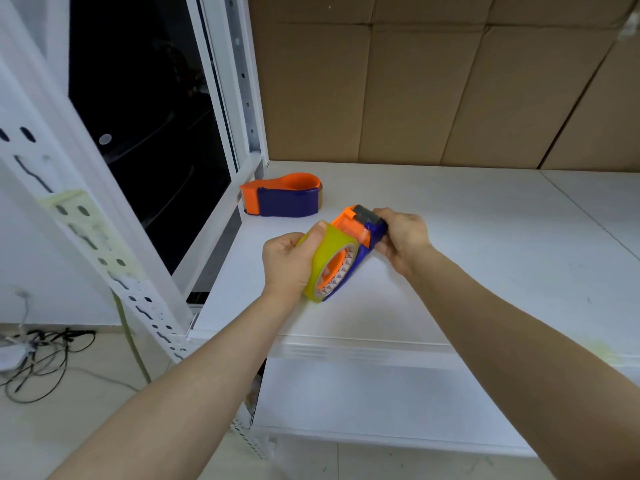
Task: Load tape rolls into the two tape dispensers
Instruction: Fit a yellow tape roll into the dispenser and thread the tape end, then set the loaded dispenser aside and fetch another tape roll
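Observation:
I hold an orange and blue tape dispenser [363,233] above the white shelf [450,254]. A yellowish clear tape roll [327,251] sits on the dispenser's hub. My left hand [287,261] grips the roll from the left, thumb on its outer face. My right hand [403,237] clasps the dispenser's front end by the roller and blade. A strip of clear tape lies over the orange front part. A second orange and blue dispenser [284,197] lies on its side at the shelf's back left, with a brownish roll edge showing at its right end.
Cardboard boxes [433,81] line the back of the shelf. A white slotted rack post [104,237] and a dark window [145,116] stand to the left. Cables [41,358] lie on the floor at lower left. A lower shelf [381,400] sits beneath.

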A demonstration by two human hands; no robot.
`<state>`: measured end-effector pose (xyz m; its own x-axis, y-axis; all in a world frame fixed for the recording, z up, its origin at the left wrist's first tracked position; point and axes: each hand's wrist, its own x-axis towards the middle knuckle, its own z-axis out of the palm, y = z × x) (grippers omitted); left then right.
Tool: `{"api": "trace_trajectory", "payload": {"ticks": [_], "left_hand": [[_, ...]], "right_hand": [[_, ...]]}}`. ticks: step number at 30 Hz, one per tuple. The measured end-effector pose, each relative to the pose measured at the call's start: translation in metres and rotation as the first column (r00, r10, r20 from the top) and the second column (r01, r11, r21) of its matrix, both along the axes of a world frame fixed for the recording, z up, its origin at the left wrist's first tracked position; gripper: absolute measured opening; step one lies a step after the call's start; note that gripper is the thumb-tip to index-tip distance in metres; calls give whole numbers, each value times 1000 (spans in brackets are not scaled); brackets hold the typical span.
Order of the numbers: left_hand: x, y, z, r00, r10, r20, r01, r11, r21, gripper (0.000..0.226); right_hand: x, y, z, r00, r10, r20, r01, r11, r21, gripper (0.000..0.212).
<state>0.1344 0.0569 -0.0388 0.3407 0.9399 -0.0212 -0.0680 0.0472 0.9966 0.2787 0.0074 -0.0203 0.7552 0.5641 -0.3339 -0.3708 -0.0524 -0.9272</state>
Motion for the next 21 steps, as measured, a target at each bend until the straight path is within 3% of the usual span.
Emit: {"api": "trace_trajectory", "payload": {"ticks": [3,6,10,13,15,18,21], "left_hand": [[0,1,2,1000,25,3,-25,998,-50,32],[-2,6,7,989,127,81,-108,972,-210,31],[-1,14,7,967,193,168,-107,902,-418,29],[2,16,4,970,133,203,-15,866,-499,40],[4,17,4,990,88,106,-31,889,-457,44],[4,18,7,992,88,-86,-108,955,-275,38],[-4,27,11,982,156,-106,-169,977,-127,20]], "right_hand": [[-5,2,-3,996,31,-84,-28,999,30,24],[-9,-2,-5,952,260,-164,-249,965,81,58],[-23,-9,-7,849,522,87,-518,853,-64,42],[-31,-3,-6,775,550,310,-470,831,-298,53],[-30,0,-1,735,534,419,-388,837,-385,50],[-22,1,15,621,583,524,-324,800,-505,40],[-18,2,35,475,705,526,-304,693,-654,24]]}}
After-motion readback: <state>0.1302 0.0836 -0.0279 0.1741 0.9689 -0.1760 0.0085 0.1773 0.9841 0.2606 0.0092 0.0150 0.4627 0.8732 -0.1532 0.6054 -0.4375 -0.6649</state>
